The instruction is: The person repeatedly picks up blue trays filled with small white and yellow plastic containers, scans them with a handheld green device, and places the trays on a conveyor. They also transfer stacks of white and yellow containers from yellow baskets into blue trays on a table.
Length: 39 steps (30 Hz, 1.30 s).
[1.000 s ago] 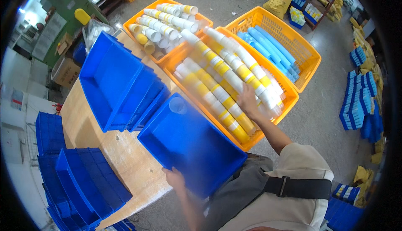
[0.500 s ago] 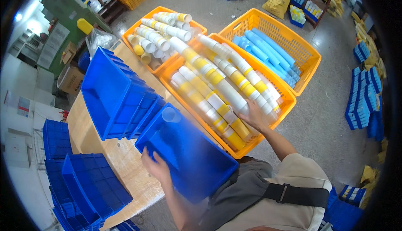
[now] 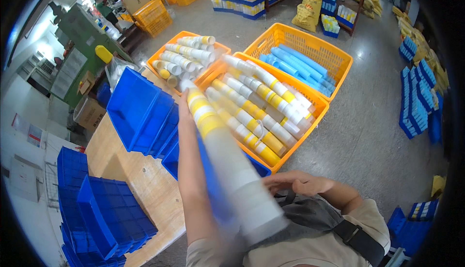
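Note:
A long stack of nested plastic cups (image 3: pixel 208 124), white, yellow and translucent, slants toward me above the blue bin (image 3: pixel 259 167); its near end is smeared by motion. My left hand (image 3: pixel 185 109) is closed on it close to the far end, fingers partly hidden behind it. Against the near part rests my right hand (image 3: pixel 302 183), fingers curled in at the stack's side, fingertips partly hidden. Beyond lies an orange crate (image 3: pixel 302 143) filled with similar cup stacks (image 3: pixel 252 122). Most of the blue bin is covered by the stack and my left arm.
Nested blue bins (image 3: pixel 138 114) stand on the wooden table (image 3: pixel 121 163), with more blue bins (image 3: pixel 114 213) at its left. Another orange crate (image 3: pixel 169 44) holds cup stacks; a third (image 3: pixel 339 49) holds light-blue ones. A yellow sack (image 3: pixel 308 10) stands farther back.
A cup stack has been lifted out of the middle orange crate and swung left over the blue bin. My left hand has risen from the bin's edge to it; my right hand has moved back toward me.

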Each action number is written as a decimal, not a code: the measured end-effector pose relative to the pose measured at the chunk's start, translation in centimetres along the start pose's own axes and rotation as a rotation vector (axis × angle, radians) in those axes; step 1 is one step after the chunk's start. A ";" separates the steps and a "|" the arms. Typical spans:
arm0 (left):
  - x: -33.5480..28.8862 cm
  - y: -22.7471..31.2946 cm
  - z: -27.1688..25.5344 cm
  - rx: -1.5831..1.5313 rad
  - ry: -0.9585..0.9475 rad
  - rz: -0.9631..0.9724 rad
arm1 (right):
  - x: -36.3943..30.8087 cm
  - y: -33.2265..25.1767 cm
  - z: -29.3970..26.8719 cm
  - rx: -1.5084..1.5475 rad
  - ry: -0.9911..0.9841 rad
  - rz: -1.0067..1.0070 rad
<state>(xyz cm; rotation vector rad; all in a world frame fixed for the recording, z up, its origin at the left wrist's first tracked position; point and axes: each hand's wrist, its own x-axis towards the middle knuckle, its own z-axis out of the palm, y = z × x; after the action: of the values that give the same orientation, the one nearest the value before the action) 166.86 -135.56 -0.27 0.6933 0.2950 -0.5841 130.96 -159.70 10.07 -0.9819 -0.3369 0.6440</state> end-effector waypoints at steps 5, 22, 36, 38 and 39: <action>-12.9 -7.5 1.8 -0.438 -0.120 -0.151 | 10.6 1.4 -4.4 -0.603 0.648 -0.300; -33.9 -9.1 -0.1 -0.309 0.456 0.120 | 24.7 13.3 2.1 0.520 0.083 0.608; -28.1 -7.0 -2.8 -0.531 0.621 0.055 | 29.5 18.3 -4.0 0.092 -0.089 0.346; -28.2 -7.4 -3.2 -0.590 0.606 0.085 | 30.2 17.9 -3.6 0.523 -0.009 0.381; -28.4 -7.5 -3.5 -0.607 0.551 0.121 | 30.4 17.5 -3.3 0.738 0.028 0.526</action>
<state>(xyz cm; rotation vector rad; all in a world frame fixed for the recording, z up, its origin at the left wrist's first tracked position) 139.45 -126.37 5.80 0.2642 0.8953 -0.1534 149.91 -135.52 -7.18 -0.3540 0.1990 1.1261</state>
